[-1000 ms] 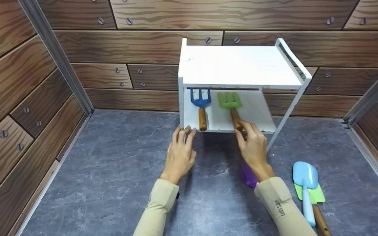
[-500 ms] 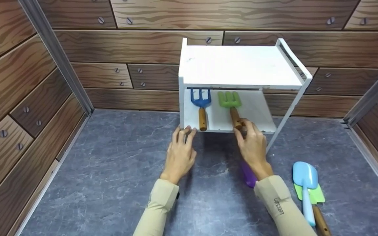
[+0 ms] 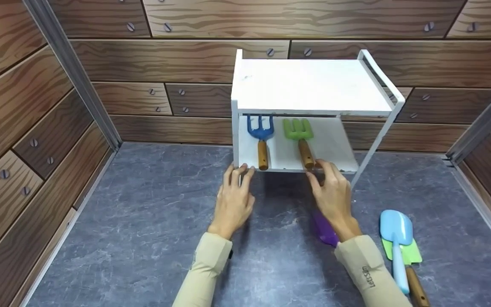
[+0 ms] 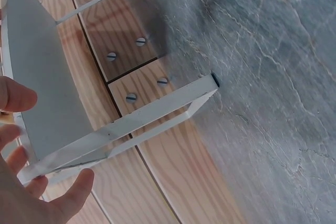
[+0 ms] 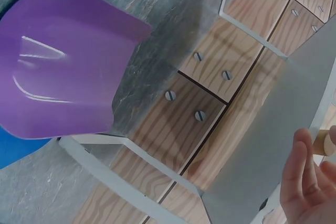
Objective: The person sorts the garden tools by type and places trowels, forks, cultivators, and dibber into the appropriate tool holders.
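White, two-tiered and railed at its sides, a small rack [image 3: 309, 83] stood by a wood-patterned wall [image 3: 177, 59], and its lower shelf [image 3: 330, 145] bore two garden hand forks, lying apart: a blue three-pronged fork with a brown wooden handle [image 3: 262, 149] at the left, and a green three-pronged fork with a similar handle [image 3: 300, 134] to its right.

Placing the green fork seemed to be the step in hand, and all but finished: its prongs pointed to the back, its handle end lay by the front edge. At that end the right hand [image 3: 333, 192] had thumb and forefinger parted about the wood, not plainly pinching it; whether a fingertip touched could not be told. The left hand [image 3: 232, 204] rested spread fingers at the shelf's front left corner, probably for steadiness.

Next, by my judgement, the right hand needed to draw clear without nudging the handle, then perhaps reach for another tool: the glossy purple scoop [image 3: 324, 228] below the right forearm, or the light-blue shovel [image 3: 395, 228] lying across a green-bladed, wooden-handled trowel [image 3: 414, 253] on the grey marbled floor [image 3: 160, 204].
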{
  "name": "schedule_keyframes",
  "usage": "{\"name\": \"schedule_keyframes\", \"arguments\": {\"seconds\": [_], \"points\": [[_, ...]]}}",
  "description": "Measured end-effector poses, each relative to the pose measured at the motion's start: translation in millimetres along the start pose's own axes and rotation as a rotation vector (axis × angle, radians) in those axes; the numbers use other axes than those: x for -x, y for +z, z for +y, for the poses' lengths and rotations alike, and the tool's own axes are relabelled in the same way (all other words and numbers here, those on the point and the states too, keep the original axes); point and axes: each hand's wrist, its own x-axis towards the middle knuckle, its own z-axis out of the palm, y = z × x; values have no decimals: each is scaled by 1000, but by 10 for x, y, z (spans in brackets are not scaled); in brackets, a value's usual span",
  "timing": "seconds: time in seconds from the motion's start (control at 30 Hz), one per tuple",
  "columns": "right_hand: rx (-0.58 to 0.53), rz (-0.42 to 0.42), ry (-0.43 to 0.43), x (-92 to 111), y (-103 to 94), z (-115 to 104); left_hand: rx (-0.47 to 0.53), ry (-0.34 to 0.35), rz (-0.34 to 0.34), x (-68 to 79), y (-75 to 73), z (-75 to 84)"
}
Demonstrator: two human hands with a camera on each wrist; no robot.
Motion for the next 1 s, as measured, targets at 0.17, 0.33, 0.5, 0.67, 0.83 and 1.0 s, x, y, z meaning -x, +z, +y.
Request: {"name": "schedule_keyframes", "arguments": {"seconds": [0.17,0.33,0.5,0.67,0.83,1.0], "points": [[-11,-24,-13,-2,-6,8,8,-4,2,-2,2,-4],[-16,-41,-17,13,-7,1,14,-9,-5,8,0,4],[-20,-40,-16,28,-39,27,16,-1,-6,-1,-6,13],[-21,-25,-39,61,-89,71,21,-10,-9,-7,-12,18],[0,-8,-64,101,-146,118,31,-18,-14,-1,-14,18],[-2,9,-79,145,-204,144,19,0,2,6,-4,12]]}}
